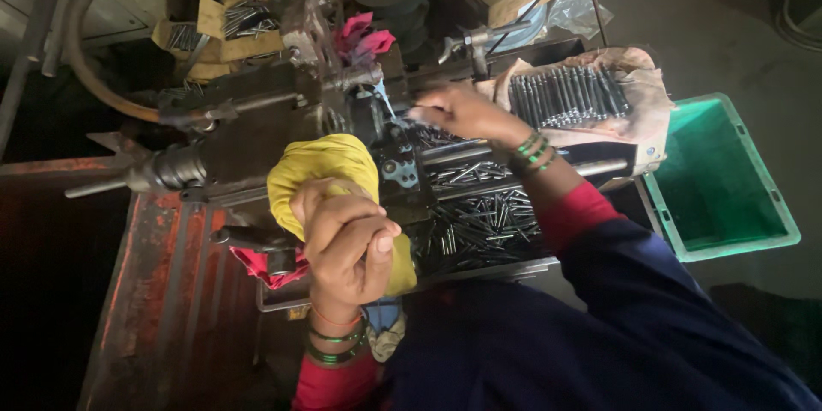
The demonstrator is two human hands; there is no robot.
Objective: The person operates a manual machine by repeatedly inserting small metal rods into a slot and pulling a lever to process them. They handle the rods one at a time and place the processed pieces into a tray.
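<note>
While the left hand (pixel 347 244) wraps its fingers tight round a yellow cloth-bound lever (pixel 330 173), right hand (pixel 462 113) reaches far into the dark metal machine (pixel 257 124), fingertips blurred, grip unclear; loose steel pins (pixel 484 223) lie near.

Dull, oily grey metal machine (pixel 282 120), handle wrapped in matt yellow cloth (pixel 330 171); thin shiny steel pins (pixel 479 223) heaped in tray. Rust-red painted metal bench (pixel 163 291), rough & flaking. Smooth green plastic crate (pixel 728 180) w/ scuffed finish; crumpled brown paper (pixel 634 64) under dark rods.
</note>
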